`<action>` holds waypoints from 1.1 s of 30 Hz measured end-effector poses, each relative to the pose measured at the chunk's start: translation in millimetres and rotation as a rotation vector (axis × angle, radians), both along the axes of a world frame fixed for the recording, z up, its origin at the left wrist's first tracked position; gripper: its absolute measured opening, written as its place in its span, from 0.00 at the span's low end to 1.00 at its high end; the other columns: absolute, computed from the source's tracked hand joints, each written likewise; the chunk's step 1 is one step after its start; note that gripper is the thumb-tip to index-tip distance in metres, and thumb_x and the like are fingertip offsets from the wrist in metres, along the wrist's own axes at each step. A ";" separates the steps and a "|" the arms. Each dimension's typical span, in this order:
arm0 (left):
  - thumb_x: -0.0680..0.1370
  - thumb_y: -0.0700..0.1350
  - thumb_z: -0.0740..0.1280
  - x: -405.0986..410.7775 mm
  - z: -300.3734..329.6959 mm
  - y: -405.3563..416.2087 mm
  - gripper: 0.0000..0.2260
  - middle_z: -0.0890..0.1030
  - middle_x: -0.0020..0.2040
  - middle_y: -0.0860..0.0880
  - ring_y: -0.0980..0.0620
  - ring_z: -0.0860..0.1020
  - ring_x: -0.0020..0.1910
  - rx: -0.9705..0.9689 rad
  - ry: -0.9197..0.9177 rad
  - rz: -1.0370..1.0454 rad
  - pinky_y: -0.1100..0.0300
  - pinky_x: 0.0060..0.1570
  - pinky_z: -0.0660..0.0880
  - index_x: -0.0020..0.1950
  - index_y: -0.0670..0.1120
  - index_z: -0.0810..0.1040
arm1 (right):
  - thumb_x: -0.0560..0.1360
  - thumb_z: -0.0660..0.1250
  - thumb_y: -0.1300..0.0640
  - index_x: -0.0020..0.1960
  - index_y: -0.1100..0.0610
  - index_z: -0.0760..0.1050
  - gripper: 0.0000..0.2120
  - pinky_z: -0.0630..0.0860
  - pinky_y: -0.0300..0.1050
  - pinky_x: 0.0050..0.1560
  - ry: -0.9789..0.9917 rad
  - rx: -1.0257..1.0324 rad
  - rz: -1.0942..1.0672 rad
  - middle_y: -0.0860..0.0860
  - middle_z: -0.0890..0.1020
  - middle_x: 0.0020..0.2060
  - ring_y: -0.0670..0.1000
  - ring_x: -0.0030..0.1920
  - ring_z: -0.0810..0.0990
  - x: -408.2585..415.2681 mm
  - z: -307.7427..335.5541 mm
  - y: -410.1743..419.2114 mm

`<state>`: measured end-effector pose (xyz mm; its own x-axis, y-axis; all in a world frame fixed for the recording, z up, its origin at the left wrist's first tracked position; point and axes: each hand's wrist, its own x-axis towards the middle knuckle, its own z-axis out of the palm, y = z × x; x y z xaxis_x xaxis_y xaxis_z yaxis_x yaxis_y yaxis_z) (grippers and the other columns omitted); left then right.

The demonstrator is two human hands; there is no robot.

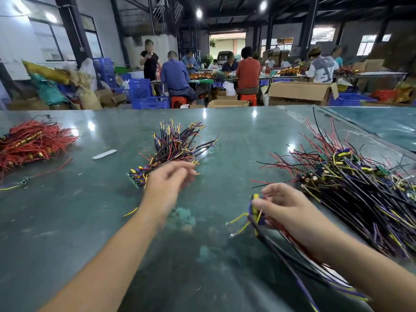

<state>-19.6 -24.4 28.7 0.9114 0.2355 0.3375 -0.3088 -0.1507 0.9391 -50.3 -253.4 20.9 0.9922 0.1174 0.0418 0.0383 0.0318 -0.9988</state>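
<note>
Holding a small bundle (255, 212) of wires in the right hand (290, 206) here, fingers and thumb pinched round its top end. It sits low over the near right of the table (225, 131), and the long black and purple tails trail back under the wrist. The left hand (168, 179) is blurry, fingers loosely bent over the near edge of the middle pile (175, 145). Can't tell if it's got a wire or nothing.

What I'd worry about:
- **Snagging:** those tails lie right beside the big right pile (360, 190). Lift the bundle and they could catch and drag a clump along.
- **Slipping:** short yellow ends poke out loose at the front, so one could slide out of the pinch.
- **Tangling:** a blind grab into the middle pile would probably bring up a tangle rather than one piece, since everything in there crosses everything else.

The table is a glossy dark green top, scuffed pale in patches close to me, with lamp glare further out. A yellow offcut (130, 212) lies by the left forearm, a white strip (104, 154) sits further back, and there's a red pile (31, 140) at far left.

Past the far edge there are boxes (299, 92), blue crates (144, 93) and red stools (179, 102). People (247, 70) sit at long benches with similar stuff. It's a dark-roofed workshop with an open doorway at the very back.
</note>
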 end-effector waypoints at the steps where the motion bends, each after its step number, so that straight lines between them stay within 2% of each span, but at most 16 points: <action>1: 0.79 0.35 0.62 -8.4 -2.4 -10.9 0.11 0.84 0.41 0.51 0.59 0.80 0.40 0.009 0.052 -0.187 0.66 0.41 0.77 0.46 0.47 0.81 | 0.72 0.70 0.64 0.46 0.60 0.72 0.08 0.76 0.38 0.32 -0.038 -0.094 0.052 0.52 0.79 0.35 0.49 0.32 0.78 -2.5 -3.0 2.6; 3: 0.79 0.39 0.64 -20.1 -8.4 -26.6 0.07 0.85 0.43 0.51 0.57 0.81 0.42 0.092 0.171 -0.480 0.65 0.42 0.78 0.51 0.47 0.80 | 0.71 0.73 0.62 0.44 0.60 0.71 0.10 0.74 0.38 0.33 -0.119 -0.247 0.178 0.49 0.79 0.34 0.48 0.32 0.78 -6.7 -6.2 6.5; 5: 0.78 0.40 0.65 -26.3 -15.2 -35.1 0.07 0.85 0.45 0.51 0.57 0.81 0.44 0.153 0.250 -0.654 0.64 0.44 0.78 0.53 0.49 0.80 | 0.69 0.75 0.60 0.42 0.58 0.72 0.11 0.73 0.37 0.35 -0.174 -0.359 0.259 0.48 0.80 0.33 0.47 0.32 0.79 -8.5 -7.3 8.4; 9: 0.78 0.39 0.65 -28.9 -18.1 -39.1 0.09 0.84 0.43 0.50 0.56 0.81 0.41 0.157 0.280 -0.758 0.64 0.41 0.78 0.53 0.48 0.82 | 0.64 0.78 0.50 0.39 0.52 0.74 0.14 0.70 0.40 0.35 -0.284 -0.578 0.216 0.47 0.79 0.30 0.43 0.31 0.74 -4.9 -7.1 7.0; 12: 0.77 0.36 0.65 -23.8 -19.9 -34.2 0.08 0.84 0.39 0.49 0.55 0.82 0.36 0.103 0.278 -0.611 0.63 0.37 0.78 0.54 0.40 0.81 | 0.60 0.76 0.39 0.43 0.49 0.76 0.19 0.71 0.34 0.37 -0.337 -0.646 0.126 0.45 0.81 0.34 0.40 0.33 0.77 -2.5 -1.0 0.4; 14: 0.77 0.37 0.65 -18.4 -19.5 -29.6 0.08 0.83 0.38 0.49 0.58 0.80 0.34 0.106 0.251 -0.420 0.65 0.35 0.77 0.54 0.37 0.81 | 0.60 0.72 0.36 0.45 0.50 0.77 0.21 0.72 0.33 0.40 -0.329 -0.562 0.018 0.45 0.82 0.36 0.40 0.37 0.78 2.2 4.8 -7.5; 17: 0.79 0.37 0.64 -9.6 -17.0 -22.4 0.07 0.82 0.37 0.48 0.63 0.78 0.31 0.060 0.165 -0.176 0.69 0.30 0.74 0.51 0.38 0.81 | 0.71 0.69 0.45 0.43 0.51 0.78 0.10 0.74 0.43 0.45 -0.306 -0.536 -0.287 0.45 0.82 0.38 0.45 0.41 0.79 17.5 10.4 -27.4; 19: 0.79 0.36 0.62 -6.4 -13.5 -19.4 0.07 0.82 0.36 0.49 0.62 0.79 0.31 -0.114 0.137 -0.097 0.69 0.30 0.75 0.47 0.40 0.79 | 0.74 0.67 0.52 0.47 0.51 0.76 0.03 0.72 0.44 0.43 -0.259 -0.444 -0.500 0.47 0.81 0.43 0.47 0.44 0.78 26.6 14.5 -42.8; 21: 0.79 0.36 0.62 -4.3 -10.5 -18.4 0.06 0.83 0.35 0.49 0.59 0.81 0.32 -0.363 0.134 -0.126 0.67 0.31 0.77 0.46 0.40 0.78 | 0.75 0.66 0.58 0.53 0.55 0.74 0.07 0.70 0.41 0.39 -0.172 -0.316 -0.588 0.51 0.79 0.45 0.47 0.42 0.76 30.8 16.1 -51.3; 24: 0.74 0.38 0.66 -6.5 -6.5 -20.4 0.02 0.84 0.35 0.50 0.58 0.82 0.34 -0.602 0.148 -0.277 0.67 0.34 0.78 0.45 0.41 0.76 | 0.77 0.63 0.66 0.51 0.62 0.76 0.05 0.75 0.36 0.32 0.019 -0.084 -0.368 0.54 0.78 0.37 0.49 0.34 0.76 26.5 10.8 -39.6; 25: 0.71 0.39 0.67 -7.7 -7.7 -22.0 0.05 0.84 0.37 0.49 0.57 0.82 0.35 -0.618 0.156 -0.332 0.66 0.35 0.79 0.45 0.41 0.76 | 0.77 0.63 0.67 0.49 0.63 0.76 0.04 0.76 0.35 0.31 0.087 0.025 -0.262 0.55 0.79 0.35 0.48 0.32 0.77 22.5 8.1 -30.4; 27: 0.67 0.38 0.68 -10.7 -11.8 -27.0 0.12 0.84 0.42 0.46 0.54 0.83 0.39 -0.578 0.196 -0.426 0.64 0.39 0.80 0.49 0.38 0.77 | 0.76 0.64 0.64 0.48 0.63 0.77 0.03 0.78 0.34 0.33 0.167 0.181 -0.107 0.55 0.81 0.35 0.47 0.31 0.79 15.2 2.3 -12.9; 29: 0.66 0.36 0.69 -14.7 -16.1 -32.6 0.16 0.84 0.46 0.43 0.51 0.83 0.42 -0.496 0.227 -0.506 0.62 0.44 0.80 0.54 0.36 0.77 | 0.75 0.65 0.61 0.48 0.64 0.79 0.07 0.80 0.37 0.36 0.199 0.298 0.015 0.57 0.83 0.38 0.48 0.34 0.81 10.0 -2.2 1.4; 31: 0.65 0.36 0.70 -17.7 -19.6 -36.6 0.14 0.84 0.45 0.44 0.52 0.83 0.43 -0.440 0.232 -0.558 0.62 0.45 0.79 0.50 0.39 0.81 | 0.73 0.66 0.60 0.45 0.62 0.82 0.08 0.80 0.38 0.37 0.197 0.384 0.140 0.58 0.84 0.41 0.49 0.38 0.84 6.0 -4.4 9.7; 33: 0.65 0.35 0.71 -19.3 -21.6 -38.6 0.09 0.85 0.42 0.46 0.53 0.82 0.42 -0.373 0.208 -0.553 0.62 0.45 0.79 0.43 0.43 0.84 | 0.70 0.67 0.58 0.41 0.59 0.84 0.08 0.80 0.39 0.38 0.153 0.373 0.228 0.58 0.85 0.41 0.49 0.38 0.84 2.8 -5.2 11.5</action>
<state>-38.9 -63.0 7.1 0.9679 -0.2153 0.1293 -0.0550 0.3206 0.9456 -47.5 -242.0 15.7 0.9407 0.3385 -0.0225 -0.1588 0.3808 -0.9109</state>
